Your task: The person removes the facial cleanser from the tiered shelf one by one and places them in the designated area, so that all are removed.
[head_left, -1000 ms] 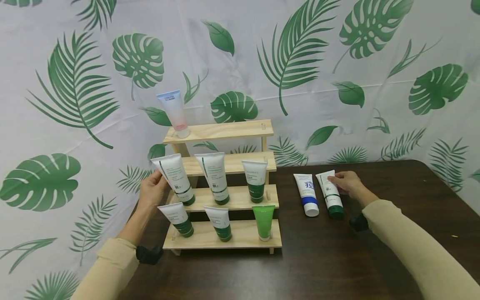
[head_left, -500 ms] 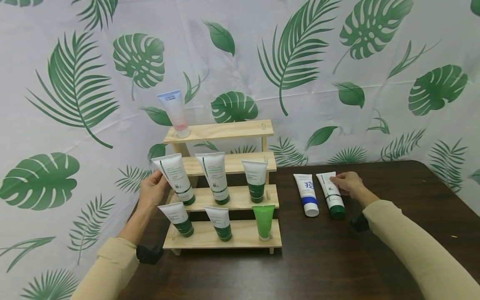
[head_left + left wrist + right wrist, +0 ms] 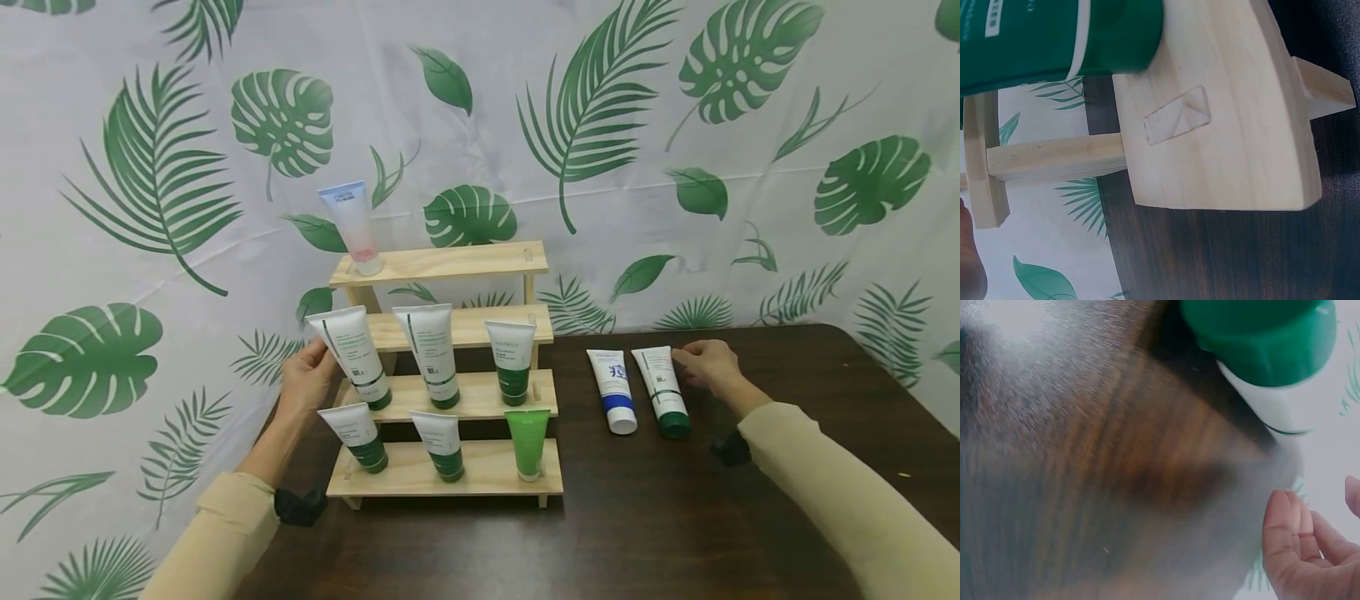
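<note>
My left hand [image 3: 306, 377] holds the left edge of a white tube with a green cap [image 3: 352, 354] that stands cap down on the second step of a wooden tiered stand [image 3: 457, 475]. The left wrist view shows that tube's green cap [image 3: 1054, 37] over a wooden step [image 3: 1222, 125]. My right hand [image 3: 705, 365] rests on the dark table just right of a white and green tube [image 3: 660, 390] lying flat. Its fingers [image 3: 1288, 544] are loosely curled, apart from that tube's green cap [image 3: 1260, 337].
A white tube with a blue cap [image 3: 617, 390] lies left of the green one. Several more tubes stand on the stand's steps, and a blue and pink tube [image 3: 351, 225] stands on the top one. A leaf-print backdrop [image 3: 675, 167] hangs behind the table [image 3: 675, 517].
My right hand has slid a little to the right, off the lying white and green tube. My left hand stays on the standing tube.
</note>
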The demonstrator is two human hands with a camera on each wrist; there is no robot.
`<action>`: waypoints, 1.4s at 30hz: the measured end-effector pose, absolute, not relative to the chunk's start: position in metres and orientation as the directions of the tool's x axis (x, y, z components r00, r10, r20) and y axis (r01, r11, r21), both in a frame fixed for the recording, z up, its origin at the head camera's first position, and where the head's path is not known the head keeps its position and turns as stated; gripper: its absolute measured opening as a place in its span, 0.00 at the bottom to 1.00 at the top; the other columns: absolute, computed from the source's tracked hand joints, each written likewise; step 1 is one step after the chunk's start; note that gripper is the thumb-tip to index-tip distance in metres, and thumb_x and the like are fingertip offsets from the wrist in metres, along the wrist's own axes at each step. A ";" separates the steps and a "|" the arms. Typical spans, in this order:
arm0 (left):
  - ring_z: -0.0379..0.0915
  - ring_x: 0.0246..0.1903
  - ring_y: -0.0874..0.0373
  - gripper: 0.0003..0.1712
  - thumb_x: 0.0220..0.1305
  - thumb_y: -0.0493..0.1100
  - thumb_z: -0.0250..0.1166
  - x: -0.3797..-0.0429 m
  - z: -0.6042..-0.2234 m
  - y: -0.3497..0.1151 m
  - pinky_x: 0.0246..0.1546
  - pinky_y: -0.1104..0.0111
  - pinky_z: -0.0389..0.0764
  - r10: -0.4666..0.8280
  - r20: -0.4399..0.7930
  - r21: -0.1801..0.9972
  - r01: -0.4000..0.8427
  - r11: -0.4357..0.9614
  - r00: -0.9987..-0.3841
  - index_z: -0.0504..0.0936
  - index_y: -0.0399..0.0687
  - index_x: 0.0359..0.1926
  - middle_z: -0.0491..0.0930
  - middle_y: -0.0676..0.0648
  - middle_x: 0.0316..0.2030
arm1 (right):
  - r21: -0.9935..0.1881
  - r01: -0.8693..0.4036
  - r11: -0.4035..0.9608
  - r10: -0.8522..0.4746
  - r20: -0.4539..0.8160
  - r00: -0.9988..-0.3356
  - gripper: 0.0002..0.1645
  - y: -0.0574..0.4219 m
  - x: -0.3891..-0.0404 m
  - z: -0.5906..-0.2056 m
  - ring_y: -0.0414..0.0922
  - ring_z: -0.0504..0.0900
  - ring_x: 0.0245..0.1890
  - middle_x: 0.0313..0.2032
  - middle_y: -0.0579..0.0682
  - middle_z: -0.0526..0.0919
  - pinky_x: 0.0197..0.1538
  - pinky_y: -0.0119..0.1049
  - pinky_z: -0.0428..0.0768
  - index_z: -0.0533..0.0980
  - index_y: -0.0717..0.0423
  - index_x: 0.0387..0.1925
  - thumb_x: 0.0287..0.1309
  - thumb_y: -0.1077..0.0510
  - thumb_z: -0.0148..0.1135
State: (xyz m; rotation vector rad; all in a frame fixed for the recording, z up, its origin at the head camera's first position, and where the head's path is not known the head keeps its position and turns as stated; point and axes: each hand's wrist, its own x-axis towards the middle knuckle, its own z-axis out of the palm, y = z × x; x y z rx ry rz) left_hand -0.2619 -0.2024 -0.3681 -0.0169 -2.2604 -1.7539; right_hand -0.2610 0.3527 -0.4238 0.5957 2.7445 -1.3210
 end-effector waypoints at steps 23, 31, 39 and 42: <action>0.72 0.38 0.79 0.23 0.67 0.41 0.58 -0.264 -0.368 -0.205 0.42 0.84 0.74 -0.150 0.227 0.945 0.181 0.271 -0.962 0.72 0.38 0.61 0.75 0.39 0.54 | -0.859 -0.142 0.491 0.323 0.332 -0.886 0.27 0.296 -0.254 -0.303 0.29 0.77 0.30 0.33 0.37 0.75 0.35 0.18 0.78 0.71 0.66 0.55 0.66 0.47 0.51; 0.72 0.38 0.78 0.23 0.67 0.41 0.58 -0.265 -0.369 -0.204 0.43 0.84 0.73 -0.164 0.221 0.946 0.171 0.275 -0.961 0.72 0.39 0.61 0.74 0.37 0.55 | -0.861 -0.287 0.420 0.234 0.408 -0.882 0.23 0.250 -0.254 -0.264 0.33 0.77 0.30 0.32 0.41 0.76 0.35 0.19 0.78 0.73 0.66 0.53 0.65 0.52 0.54; 0.73 0.37 0.78 0.23 0.66 0.40 0.58 -0.264 -0.369 -0.203 0.42 0.83 0.74 -0.161 0.234 0.948 0.188 0.258 -0.959 0.72 0.37 0.60 0.77 0.43 0.52 | -0.865 -0.352 0.357 0.162 0.429 -0.889 0.19 0.200 -0.259 -0.226 0.37 0.77 0.32 0.33 0.47 0.77 0.37 0.22 0.79 0.74 0.63 0.52 0.64 0.55 0.56; 0.73 0.36 0.79 0.23 0.67 0.40 0.58 -0.264 -0.369 -0.203 0.42 0.83 0.74 -0.154 0.232 0.950 0.190 0.249 -0.960 0.72 0.36 0.61 0.75 0.37 0.54 | -0.858 -0.386 0.337 0.115 0.445 -0.888 0.19 0.181 -0.261 -0.214 0.40 0.78 0.33 0.33 0.47 0.77 0.37 0.23 0.79 0.74 0.63 0.52 0.64 0.55 0.56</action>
